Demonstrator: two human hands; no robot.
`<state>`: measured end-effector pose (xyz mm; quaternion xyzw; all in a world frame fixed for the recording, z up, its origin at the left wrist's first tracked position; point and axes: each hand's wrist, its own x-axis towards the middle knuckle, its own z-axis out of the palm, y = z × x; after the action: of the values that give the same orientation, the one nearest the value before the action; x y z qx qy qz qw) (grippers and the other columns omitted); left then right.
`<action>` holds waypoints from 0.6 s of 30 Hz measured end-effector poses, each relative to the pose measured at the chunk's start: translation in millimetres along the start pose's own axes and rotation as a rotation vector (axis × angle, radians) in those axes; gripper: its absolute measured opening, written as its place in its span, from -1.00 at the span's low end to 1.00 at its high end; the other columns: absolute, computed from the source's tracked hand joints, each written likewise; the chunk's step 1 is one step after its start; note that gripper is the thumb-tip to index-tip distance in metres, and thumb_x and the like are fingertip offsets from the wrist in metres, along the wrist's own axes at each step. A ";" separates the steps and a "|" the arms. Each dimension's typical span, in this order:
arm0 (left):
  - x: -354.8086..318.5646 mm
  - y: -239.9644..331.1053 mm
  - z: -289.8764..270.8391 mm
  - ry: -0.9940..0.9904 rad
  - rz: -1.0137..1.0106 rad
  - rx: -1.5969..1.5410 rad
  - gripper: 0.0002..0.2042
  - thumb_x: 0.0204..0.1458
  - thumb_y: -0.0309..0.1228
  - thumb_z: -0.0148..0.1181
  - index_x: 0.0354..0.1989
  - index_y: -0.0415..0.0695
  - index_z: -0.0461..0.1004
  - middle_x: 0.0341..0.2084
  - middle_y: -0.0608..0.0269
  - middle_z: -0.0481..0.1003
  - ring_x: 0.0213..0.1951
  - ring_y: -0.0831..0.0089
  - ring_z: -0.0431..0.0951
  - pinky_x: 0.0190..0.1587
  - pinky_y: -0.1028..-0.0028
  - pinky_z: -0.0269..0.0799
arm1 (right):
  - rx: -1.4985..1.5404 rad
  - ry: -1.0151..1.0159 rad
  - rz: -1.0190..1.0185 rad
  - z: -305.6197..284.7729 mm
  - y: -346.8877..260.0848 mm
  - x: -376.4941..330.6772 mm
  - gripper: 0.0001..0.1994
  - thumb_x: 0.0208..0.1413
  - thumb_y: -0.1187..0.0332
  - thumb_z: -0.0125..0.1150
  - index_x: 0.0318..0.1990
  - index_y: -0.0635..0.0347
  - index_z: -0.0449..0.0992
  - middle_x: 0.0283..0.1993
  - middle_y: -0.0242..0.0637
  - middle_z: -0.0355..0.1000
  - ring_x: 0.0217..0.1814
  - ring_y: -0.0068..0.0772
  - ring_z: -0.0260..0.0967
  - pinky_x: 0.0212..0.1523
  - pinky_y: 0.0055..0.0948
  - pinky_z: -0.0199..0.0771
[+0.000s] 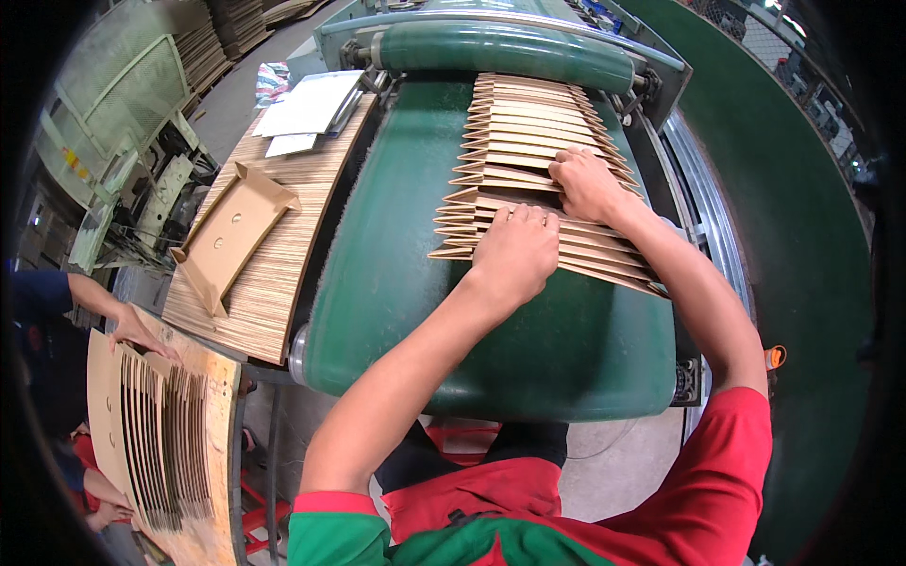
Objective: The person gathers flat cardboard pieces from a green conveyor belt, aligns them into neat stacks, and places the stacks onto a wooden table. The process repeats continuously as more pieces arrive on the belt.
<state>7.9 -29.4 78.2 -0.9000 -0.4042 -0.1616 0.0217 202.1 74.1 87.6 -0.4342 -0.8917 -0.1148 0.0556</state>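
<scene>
Left hand (514,250) and right hand (587,184), fingers (535,219) curled, grip edges of folded cardboard (533,137), green belt (396,208) bare leftward.

Row of tan folded cardbd pcs (528,134), on edge, pointed ends, gap partway, on grn belt (385,236)

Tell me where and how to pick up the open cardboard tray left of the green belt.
Best to pinch the raised far end wall of the cardboard tray, probably coming from the right, over the green belt: that wall stands up, whereas the base lies flat on the striped surface, seemingly leaving little room underneath.
</scene>
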 end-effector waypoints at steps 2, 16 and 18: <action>0.7 -0.4 0.8 -0.039 -0.012 0.008 -0.57 -0.14 -0.54 0.32 -0.01 -0.30 0.48 -0.07 -0.02 0.57 0.09 0.10 0.56 0.23 0.21 0.43 | 0.016 0.107 0.034 4.7 -2.5 4.8 -0.79 -0.22 0.49 0.29 -0.33 0.33 0.62 -0.09 0.08 0.55 0.14 0.11 0.47 0.24 -0.03 0.41; 38.2 -8.0 -21.8 -0.182 -0.023 0.096 -0.41 -0.09 -0.35 0.42 0.17 -0.18 0.42 -0.05 0.05 0.57 0.09 0.12 0.55 0.26 0.13 0.29 | 0.069 -0.328 0.175 5.7 25.5 35.8 -0.64 -0.15 0.34 0.35 -0.17 0.34 0.64 -0.19 0.22 0.61 -0.02 0.23 0.58 0.05 -0.01 0.56; 37.3 -7.1 -22.9 -0.211 0.013 0.035 -0.55 -0.08 -0.38 0.40 0.03 -0.19 0.49 -0.19 0.06 0.64 -0.08 0.08 0.66 0.06 0.15 0.51 | 0.077 -0.330 0.098 1.6 22.6 32.4 -0.69 -0.18 0.34 0.35 -0.23 0.31 0.64 -0.22 0.20 0.61 -0.03 0.24 0.57 0.03 0.01 0.56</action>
<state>19.6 -1.6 110.8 -0.9142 -0.4010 -0.0585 -0.0044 199.8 112.7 96.0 -0.4877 -0.8702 -0.0049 -0.0693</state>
